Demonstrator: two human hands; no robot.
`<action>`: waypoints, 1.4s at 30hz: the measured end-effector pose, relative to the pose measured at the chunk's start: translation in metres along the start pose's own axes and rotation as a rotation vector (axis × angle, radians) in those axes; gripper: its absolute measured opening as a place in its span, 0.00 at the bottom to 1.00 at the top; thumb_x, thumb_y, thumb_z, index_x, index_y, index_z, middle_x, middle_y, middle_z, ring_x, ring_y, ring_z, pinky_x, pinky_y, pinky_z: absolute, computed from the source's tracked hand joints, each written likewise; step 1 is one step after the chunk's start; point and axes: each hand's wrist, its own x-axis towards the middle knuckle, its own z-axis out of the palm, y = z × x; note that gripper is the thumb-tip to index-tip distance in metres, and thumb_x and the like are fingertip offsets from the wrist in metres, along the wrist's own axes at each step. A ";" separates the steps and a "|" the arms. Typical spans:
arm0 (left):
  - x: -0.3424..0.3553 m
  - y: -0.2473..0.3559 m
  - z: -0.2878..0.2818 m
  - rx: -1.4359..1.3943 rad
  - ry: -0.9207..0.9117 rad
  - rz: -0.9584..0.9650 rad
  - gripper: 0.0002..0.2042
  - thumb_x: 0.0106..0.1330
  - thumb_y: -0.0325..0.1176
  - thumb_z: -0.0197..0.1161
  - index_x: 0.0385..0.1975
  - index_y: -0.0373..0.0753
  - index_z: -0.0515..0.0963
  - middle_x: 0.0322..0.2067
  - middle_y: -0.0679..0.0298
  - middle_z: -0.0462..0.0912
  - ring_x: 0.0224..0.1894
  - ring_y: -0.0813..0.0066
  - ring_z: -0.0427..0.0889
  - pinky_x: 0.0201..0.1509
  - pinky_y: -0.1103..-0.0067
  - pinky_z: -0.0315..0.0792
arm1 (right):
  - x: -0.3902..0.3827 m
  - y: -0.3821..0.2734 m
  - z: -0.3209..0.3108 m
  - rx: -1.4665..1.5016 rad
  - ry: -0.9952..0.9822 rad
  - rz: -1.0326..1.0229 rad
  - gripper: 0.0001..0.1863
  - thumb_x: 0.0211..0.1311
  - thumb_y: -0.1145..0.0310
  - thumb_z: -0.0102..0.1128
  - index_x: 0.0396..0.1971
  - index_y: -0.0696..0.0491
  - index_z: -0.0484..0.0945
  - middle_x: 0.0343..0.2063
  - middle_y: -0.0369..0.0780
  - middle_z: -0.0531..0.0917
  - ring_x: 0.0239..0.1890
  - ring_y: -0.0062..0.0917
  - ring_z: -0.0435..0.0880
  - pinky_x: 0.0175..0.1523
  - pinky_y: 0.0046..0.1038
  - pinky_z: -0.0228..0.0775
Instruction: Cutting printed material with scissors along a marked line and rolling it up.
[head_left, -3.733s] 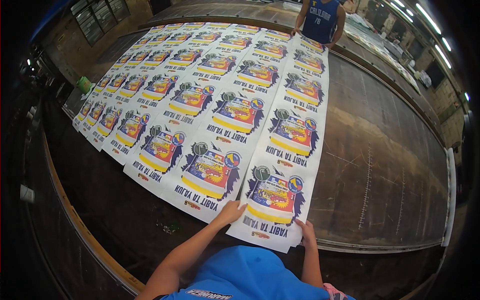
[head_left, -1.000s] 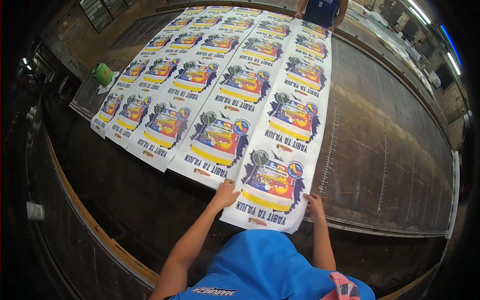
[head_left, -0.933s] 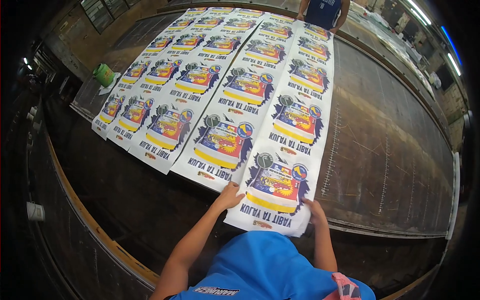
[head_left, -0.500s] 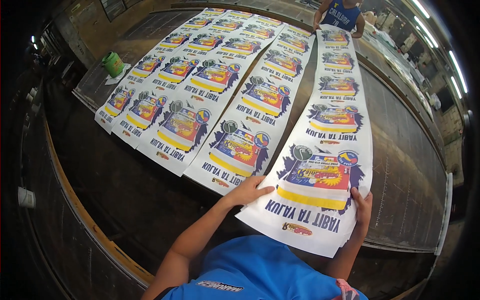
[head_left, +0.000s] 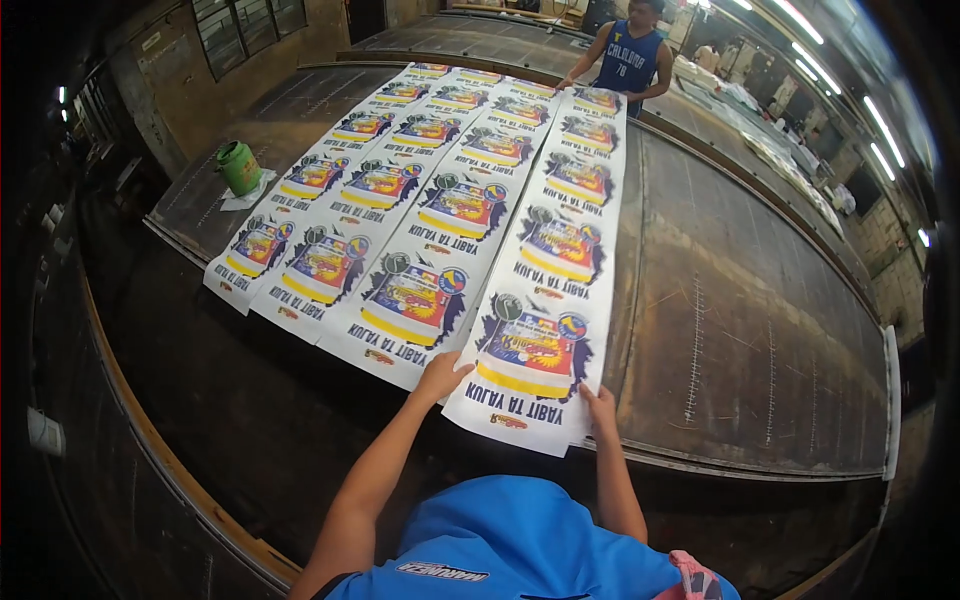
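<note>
A long white strip (head_left: 535,350), printed with repeated colourful labels, stretches away from me over the dark table (head_left: 720,330). I cannot tell whether it is paper or cloth. My left hand (head_left: 443,378) pinches its near left corner. At the near right edge, the fingers of my right hand (head_left: 601,408) are closed on the same strip. Its near end hangs past the table's front edge. More printed strips (head_left: 415,300) lie flat to the left, side by side. A co-worker (head_left: 632,65) in a blue sleeveless shirt stands at the far end, one hand by the strip's far corner.
A green can (head_left: 239,168) stands on a white scrap at the table's far left. The scratched dark tabletop continues to the right of the strips. A wooden ledge (head_left: 170,460) runs along the left, with a white bucket (head_left: 45,432) beyond it.
Both my hands have moved left and forward with the strip, lowering it to the table. The gap between it and the strips at the left has closed. The co-worker's end also shifted left.
</note>
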 end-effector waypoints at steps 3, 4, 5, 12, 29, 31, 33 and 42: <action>0.012 0.018 -0.011 0.122 0.004 0.003 0.17 0.61 0.44 0.68 0.43 0.38 0.78 0.46 0.53 0.80 0.55 0.52 0.75 0.62 0.58 0.65 | 0.028 0.078 -0.010 -0.314 0.249 -0.133 0.13 0.60 0.68 0.67 0.41 0.61 0.82 0.35 0.39 0.87 0.33 0.23 0.84 0.39 0.27 0.75; 0.007 -0.010 -0.022 0.129 0.209 0.081 0.18 0.60 0.43 0.68 0.44 0.41 0.75 0.48 0.55 0.77 0.57 0.53 0.71 0.64 0.54 0.62 | 0.037 0.094 0.002 -0.570 0.363 -0.273 0.14 0.59 0.68 0.67 0.41 0.61 0.83 0.35 0.40 0.87 0.33 0.24 0.85 0.40 0.27 0.74; 0.011 -0.017 -0.020 0.307 0.276 0.033 0.25 0.59 0.43 0.68 0.54 0.40 0.71 0.56 0.54 0.72 0.61 0.50 0.67 0.64 0.50 0.59 | 0.034 0.093 -0.007 -0.579 0.374 -0.273 0.14 0.59 0.68 0.67 0.41 0.61 0.83 0.35 0.40 0.87 0.33 0.24 0.85 0.40 0.27 0.74; -0.014 -0.105 -0.058 0.487 0.095 -0.012 0.38 0.64 0.58 0.59 0.67 0.36 0.64 0.72 0.53 0.56 0.74 0.51 0.52 0.73 0.40 0.38 | 0.006 0.049 0.016 0.090 0.088 0.291 0.16 0.58 0.73 0.63 0.46 0.62 0.79 0.37 0.43 0.86 0.32 0.29 0.86 0.38 0.31 0.78; 0.030 -0.138 -0.162 0.169 0.366 0.060 0.24 0.61 0.42 0.66 0.55 0.41 0.72 0.57 0.58 0.74 0.65 0.54 0.66 0.66 0.37 0.50 | 0.005 -0.287 0.143 0.151 -0.013 -0.612 0.17 0.64 0.68 0.65 0.48 0.62 0.77 0.38 0.41 0.86 0.31 0.20 0.85 0.37 0.19 0.77; 0.051 -0.168 -0.201 0.204 0.419 -0.027 0.27 0.61 0.43 0.66 0.58 0.40 0.70 0.61 0.56 0.70 0.67 0.51 0.63 0.66 0.37 0.51 | 0.004 -0.307 0.180 0.164 0.008 -0.633 0.17 0.64 0.69 0.65 0.48 0.62 0.77 0.38 0.41 0.86 0.32 0.19 0.85 0.38 0.19 0.77; 0.071 -0.215 -0.239 0.339 0.448 -0.078 0.31 0.62 0.46 0.65 0.62 0.38 0.67 0.67 0.54 0.64 0.70 0.49 0.58 0.66 0.36 0.48 | 0.000 -0.327 0.217 0.186 0.022 -0.660 0.17 0.64 0.69 0.66 0.48 0.62 0.77 0.38 0.41 0.86 0.33 0.19 0.85 0.39 0.20 0.77; 0.096 -0.245 -0.244 0.543 -0.049 -0.219 0.41 0.66 0.62 0.52 0.70 0.36 0.58 0.73 0.49 0.52 0.74 0.43 0.51 0.67 0.33 0.36 | -0.008 -0.292 0.310 0.183 0.101 -0.652 0.18 0.62 0.73 0.65 0.51 0.62 0.76 0.43 0.40 0.84 0.42 0.18 0.82 0.49 0.20 0.72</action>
